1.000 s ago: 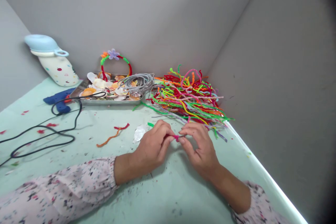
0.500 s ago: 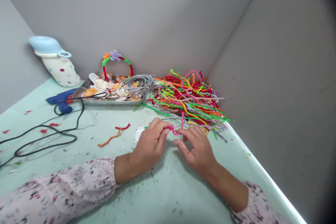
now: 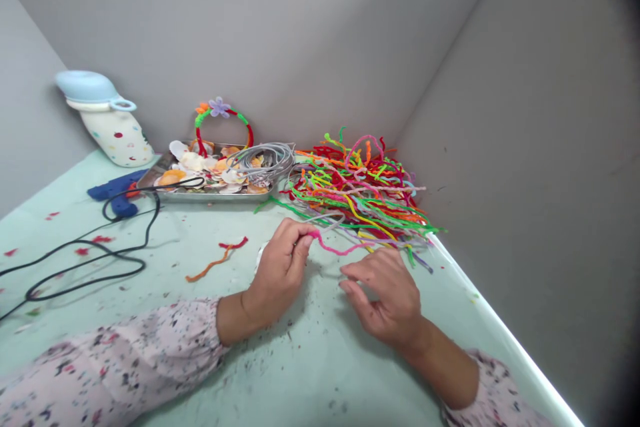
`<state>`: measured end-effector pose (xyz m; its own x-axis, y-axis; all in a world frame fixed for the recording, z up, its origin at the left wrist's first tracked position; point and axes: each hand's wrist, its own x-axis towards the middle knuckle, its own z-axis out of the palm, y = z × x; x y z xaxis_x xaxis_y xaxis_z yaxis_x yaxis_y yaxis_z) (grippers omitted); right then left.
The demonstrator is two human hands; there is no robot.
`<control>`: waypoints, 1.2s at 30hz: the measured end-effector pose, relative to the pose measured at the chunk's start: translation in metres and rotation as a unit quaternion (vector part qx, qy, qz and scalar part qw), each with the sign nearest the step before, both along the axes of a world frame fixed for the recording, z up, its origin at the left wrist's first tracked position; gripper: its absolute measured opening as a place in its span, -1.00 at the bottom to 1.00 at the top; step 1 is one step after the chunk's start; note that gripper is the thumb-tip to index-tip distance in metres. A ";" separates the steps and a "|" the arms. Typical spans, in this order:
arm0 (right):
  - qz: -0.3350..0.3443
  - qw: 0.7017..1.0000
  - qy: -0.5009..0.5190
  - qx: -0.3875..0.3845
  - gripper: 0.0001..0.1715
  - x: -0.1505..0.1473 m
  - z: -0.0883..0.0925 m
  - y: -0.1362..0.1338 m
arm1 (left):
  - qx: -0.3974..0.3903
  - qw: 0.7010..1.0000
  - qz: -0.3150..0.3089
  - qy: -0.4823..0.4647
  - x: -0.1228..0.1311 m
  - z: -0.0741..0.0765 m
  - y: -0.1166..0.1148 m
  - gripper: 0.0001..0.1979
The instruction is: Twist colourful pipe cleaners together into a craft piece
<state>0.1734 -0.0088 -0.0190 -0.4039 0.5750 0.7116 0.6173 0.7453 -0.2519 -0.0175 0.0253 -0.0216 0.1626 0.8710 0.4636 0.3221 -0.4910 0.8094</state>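
Note:
A pink pipe cleaner [image 3: 337, 251] runs from the pinched thumb and fingertips of my left hand [image 3: 284, 263] toward the right. Its free end reaches close to the top of my right hand [image 3: 387, 290]. My right hand has its thumb and forefinger apart, with nothing seen between them. A grey wire [image 3: 327, 219] shows just behind the pink piece; where it ends by my left hand is hidden. Beside my left hand, a white scrap is mostly covered. An orange and red twisted pipe cleaner [image 3: 213, 267] lies on the table to the left.
Behind my hands is a heap of coloured pipe cleaners [image 3: 363, 193]. A metal tray [image 3: 215, 197] holds shells and a coil of grey wire [image 3: 273, 160]; a pipe-cleaner ring [image 3: 249, 130] stands there. Left are a blue glue gun [image 3: 115, 190], its black cord [image 3: 95, 257] and a bottle [image 3: 117, 133].
My left hand has shifted slightly left with the pink pipe cleaner. My right hand has come away from it, fingers apart, and the pink end now stretches right instead of standing up.

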 end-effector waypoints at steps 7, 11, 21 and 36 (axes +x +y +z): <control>-0.002 0.994 -0.030 -0.104 -0.75 -0.002 -0.013 0.015 | 0.011 0.998 -0.064 -0.021 -0.001 0.003 -0.007 -0.81; -0.047 0.998 0.035 0.000 -0.86 0.003 -0.008 0.016 | 0.025 0.993 -0.114 0.009 -0.001 0.007 -0.009 -0.83; -0.092 0.986 0.030 0.137 -0.70 0.000 -0.001 0.011 | 0.022 0.987 -0.147 0.059 0.000 0.008 -0.012 -0.87; -0.062 0.992 0.024 0.104 -0.83 -0.001 0.002 0.013 | 0.051 0.985 -0.142 0.085 0.001 0.008 -0.010 -0.88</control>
